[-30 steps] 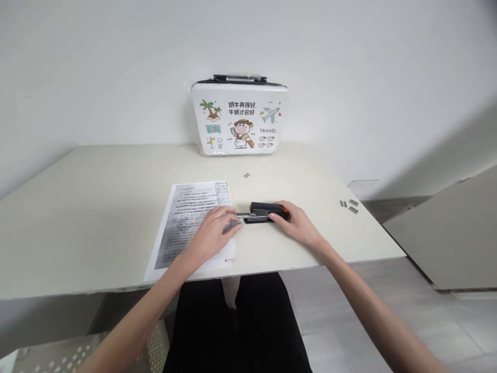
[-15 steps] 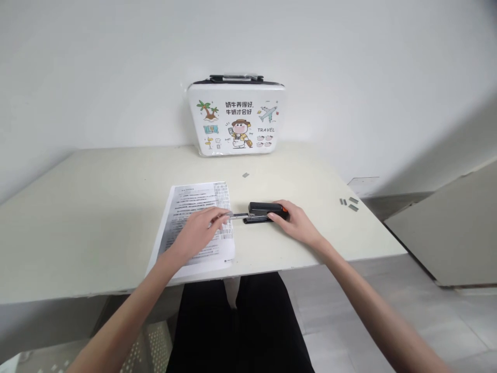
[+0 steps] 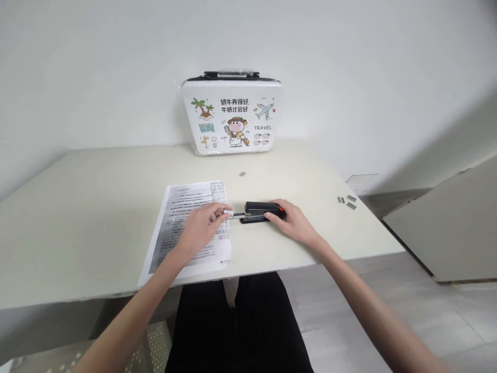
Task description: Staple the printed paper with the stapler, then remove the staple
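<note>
A black stapler (image 3: 264, 208) lies on the table, with my right hand (image 3: 295, 223) wrapped around its right end. From its left end a narrow metal staple tray (image 3: 237, 215) sticks out. My left hand (image 3: 205, 224) pinches the outer end of that tray between thumb and fingers, above the printed sheets of paper (image 3: 205, 256). Whether any staples sit in the tray is too small to tell. The paper lies flat to the left of the stapler, partly hidden under my left hand and forearm.
A white case (image 3: 233, 116) with cartoon prints stands against the wall at the back. One small strip of staples (image 3: 243, 174) lies before it. Several more staple strips (image 3: 351, 205) rest near the right edge of the table (image 3: 97, 223).
The whole scene has shifted slightly left as the camera view moved. Both hands keep their grips, and my left fingers have shifted a little at the tray's end.
</note>
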`<state>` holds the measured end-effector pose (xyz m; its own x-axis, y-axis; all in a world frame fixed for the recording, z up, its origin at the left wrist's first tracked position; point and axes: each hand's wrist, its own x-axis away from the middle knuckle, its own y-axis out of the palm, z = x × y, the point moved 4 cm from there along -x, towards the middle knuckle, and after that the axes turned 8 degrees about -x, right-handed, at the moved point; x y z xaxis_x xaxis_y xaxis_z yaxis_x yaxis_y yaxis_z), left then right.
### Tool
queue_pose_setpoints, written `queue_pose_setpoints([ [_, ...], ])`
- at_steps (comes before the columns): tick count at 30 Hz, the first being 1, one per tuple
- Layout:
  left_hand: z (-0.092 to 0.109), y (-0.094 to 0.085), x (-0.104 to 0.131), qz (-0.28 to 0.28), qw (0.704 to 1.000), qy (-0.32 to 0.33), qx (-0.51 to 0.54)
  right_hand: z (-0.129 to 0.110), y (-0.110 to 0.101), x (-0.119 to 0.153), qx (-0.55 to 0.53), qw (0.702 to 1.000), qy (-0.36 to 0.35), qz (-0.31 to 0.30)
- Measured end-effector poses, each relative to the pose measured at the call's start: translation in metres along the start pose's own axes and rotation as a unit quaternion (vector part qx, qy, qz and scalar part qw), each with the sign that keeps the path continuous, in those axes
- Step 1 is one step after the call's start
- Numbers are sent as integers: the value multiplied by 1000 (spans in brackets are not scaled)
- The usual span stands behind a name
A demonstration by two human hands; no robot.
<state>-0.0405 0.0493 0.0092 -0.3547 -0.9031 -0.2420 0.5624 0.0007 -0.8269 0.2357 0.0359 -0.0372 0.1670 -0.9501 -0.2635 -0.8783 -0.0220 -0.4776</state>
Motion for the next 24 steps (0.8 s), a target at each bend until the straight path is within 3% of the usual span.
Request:
queue_pose_setpoints([
  [16, -6, 16, 3, 13, 999, 3, 32, -3, 0, 1, 12, 1000, -5, 3],
  [24, -4, 12, 6, 47, 998, 32, 27, -4, 1, 1, 18, 1000, -7, 7],
])
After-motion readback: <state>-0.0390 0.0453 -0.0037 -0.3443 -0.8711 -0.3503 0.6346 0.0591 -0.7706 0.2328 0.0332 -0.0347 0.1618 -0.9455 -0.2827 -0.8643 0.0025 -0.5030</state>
